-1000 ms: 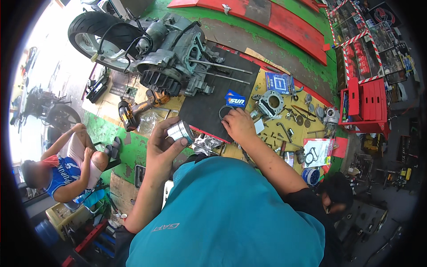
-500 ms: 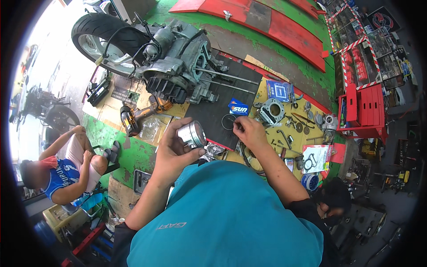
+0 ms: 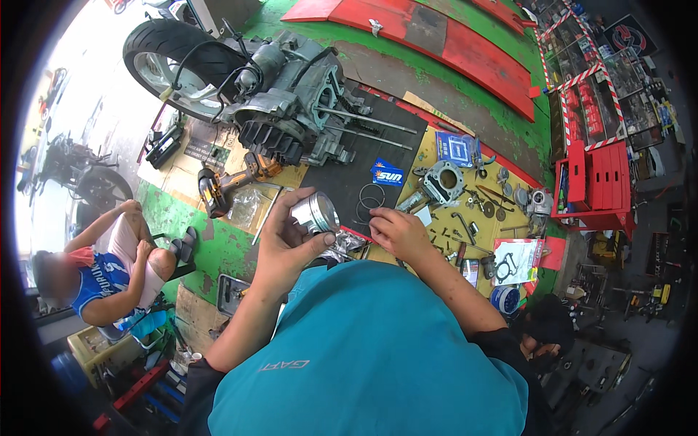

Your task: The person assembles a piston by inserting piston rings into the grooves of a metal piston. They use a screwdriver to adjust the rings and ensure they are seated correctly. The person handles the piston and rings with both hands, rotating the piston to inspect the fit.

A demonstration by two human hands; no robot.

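Note:
My left hand (image 3: 289, 243) grips a shiny metal piston (image 3: 316, 211), raised in front of my chest. My right hand (image 3: 397, 231) hovers just right of it with the fingers pinched on a thin ring, too small to make out well. Loose piston rings (image 3: 371, 199) lie on the black mat (image 3: 347, 173) just beyond my right hand, beside a small blue packet (image 3: 387, 174). A grey engine cylinder (image 3: 443, 180) stands on the yellow sheet further right.
A scooter engine (image 3: 291, 109) with its rear wheel (image 3: 166, 62) lies at the far end of the mat. An orange power drill (image 3: 233, 180), several tools and a gasket sheet (image 3: 513, 261) are scattered around. A red tool cart (image 3: 592, 189) stands right. A seated person (image 3: 109, 265) is left.
My left hand has lifted the piston and turned it toward me. My right hand has drawn back from the mat toward the piston.

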